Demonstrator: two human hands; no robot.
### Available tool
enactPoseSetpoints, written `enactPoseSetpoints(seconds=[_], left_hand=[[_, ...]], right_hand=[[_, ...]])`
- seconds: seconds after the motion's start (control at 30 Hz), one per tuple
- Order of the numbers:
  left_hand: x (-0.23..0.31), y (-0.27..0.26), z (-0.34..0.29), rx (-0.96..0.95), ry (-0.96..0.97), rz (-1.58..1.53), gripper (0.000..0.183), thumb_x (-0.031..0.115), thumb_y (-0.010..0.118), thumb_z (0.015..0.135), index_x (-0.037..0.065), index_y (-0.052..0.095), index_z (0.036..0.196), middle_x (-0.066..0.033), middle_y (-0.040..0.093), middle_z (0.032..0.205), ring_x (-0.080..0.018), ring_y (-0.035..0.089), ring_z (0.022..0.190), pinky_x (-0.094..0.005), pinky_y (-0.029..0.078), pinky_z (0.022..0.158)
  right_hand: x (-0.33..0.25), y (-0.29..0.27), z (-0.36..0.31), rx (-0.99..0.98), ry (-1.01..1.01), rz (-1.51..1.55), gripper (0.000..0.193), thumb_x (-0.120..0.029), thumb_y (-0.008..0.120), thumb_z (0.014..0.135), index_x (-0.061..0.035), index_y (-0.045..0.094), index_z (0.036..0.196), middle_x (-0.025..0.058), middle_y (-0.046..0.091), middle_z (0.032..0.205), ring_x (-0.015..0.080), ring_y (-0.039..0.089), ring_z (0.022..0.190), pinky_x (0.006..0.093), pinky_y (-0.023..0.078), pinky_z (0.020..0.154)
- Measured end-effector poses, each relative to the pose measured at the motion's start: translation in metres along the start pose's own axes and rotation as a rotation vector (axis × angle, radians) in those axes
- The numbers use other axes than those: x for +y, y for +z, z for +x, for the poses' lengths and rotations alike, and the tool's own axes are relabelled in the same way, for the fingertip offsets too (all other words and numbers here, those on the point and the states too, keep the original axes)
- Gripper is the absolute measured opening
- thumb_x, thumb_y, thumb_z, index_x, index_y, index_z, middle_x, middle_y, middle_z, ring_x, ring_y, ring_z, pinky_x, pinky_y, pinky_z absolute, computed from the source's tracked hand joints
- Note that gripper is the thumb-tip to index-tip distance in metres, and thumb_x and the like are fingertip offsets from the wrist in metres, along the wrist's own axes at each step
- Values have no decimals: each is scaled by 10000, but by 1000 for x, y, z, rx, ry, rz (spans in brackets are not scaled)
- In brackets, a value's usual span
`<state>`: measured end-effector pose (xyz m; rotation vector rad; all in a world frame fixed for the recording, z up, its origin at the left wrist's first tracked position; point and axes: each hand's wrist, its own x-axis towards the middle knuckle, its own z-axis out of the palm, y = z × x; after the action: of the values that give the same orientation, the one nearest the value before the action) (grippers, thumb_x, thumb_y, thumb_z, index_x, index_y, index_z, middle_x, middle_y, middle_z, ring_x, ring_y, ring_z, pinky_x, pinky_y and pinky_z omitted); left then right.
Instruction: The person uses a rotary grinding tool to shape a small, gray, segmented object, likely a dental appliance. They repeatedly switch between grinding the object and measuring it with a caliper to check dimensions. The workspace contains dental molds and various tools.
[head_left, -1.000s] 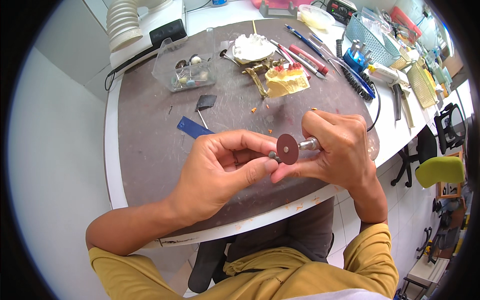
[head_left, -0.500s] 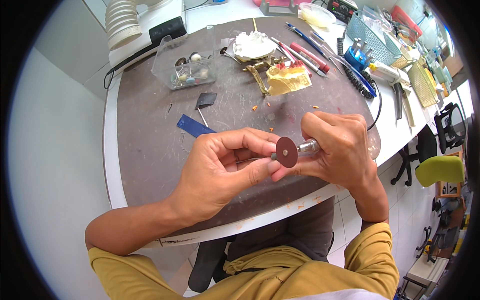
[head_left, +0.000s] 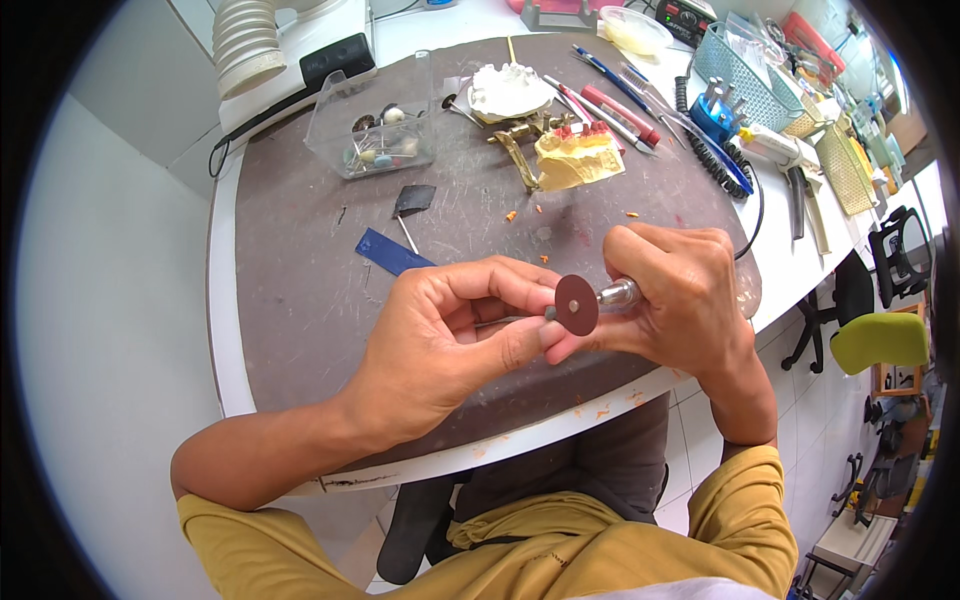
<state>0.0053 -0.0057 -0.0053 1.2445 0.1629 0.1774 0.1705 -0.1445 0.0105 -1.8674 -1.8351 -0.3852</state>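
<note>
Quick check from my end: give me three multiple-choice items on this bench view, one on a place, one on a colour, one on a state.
1. Where does the clear plastic box sit?
A. far left of the mat
B. near right edge
C. on the lap

2. What colour is the disc between the hands?
A. white
B. dark reddish brown
C. green

3. How does the right hand stand?
A. flat on the mat
B. open in the air
C. closed around a metal handpiece

Key: 1 A, it lies beyond the left hand by the mat's far left rim; 2 B, its face shows that colour; 3 C, the fingers wrap the silver barrel.
</note>
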Motion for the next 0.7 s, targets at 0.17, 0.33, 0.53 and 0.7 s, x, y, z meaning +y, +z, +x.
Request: enactPoseSetpoints(seconds=[0.17,0.33,0.53,0.7], left_hand=[[2,1,0,-5,-19,-15,110,36,608,888,-11,593,986,-136,600,1102,-173,608,1010,-318,501,900],[-2,5,1,67,-16,-137,241,108,568,934,-16,583,1141,-98,635,1029,-145,612,965,-306,516,856],[3,-2,1,28,-114,-144,291,160,574,940,-8,571,1178,-86,642,1008,-128,618,903,-255,512,742],[6,-2,1,16,-152,-133,290,174,568,945,-5,575,1173,-82,648,984,-119,620,891,-241,506,717]], right_hand=[[1,1,0,15,-24,5,614,-626,753,590,-93,450,615,4,456,497,170,513,428,300,375,398],[4,-2,-1,70,26,-4,637,-637,758,574,-89,437,614,7,440,482,171,484,407,297,356,388],[8,-2,-1,57,32,12,658,-657,750,563,-88,424,605,6,422,461,170,463,388,294,343,375],[9,-2,-2,36,31,4,670,-673,738,562,-87,416,586,6,419,455,163,467,388,297,338,370]])
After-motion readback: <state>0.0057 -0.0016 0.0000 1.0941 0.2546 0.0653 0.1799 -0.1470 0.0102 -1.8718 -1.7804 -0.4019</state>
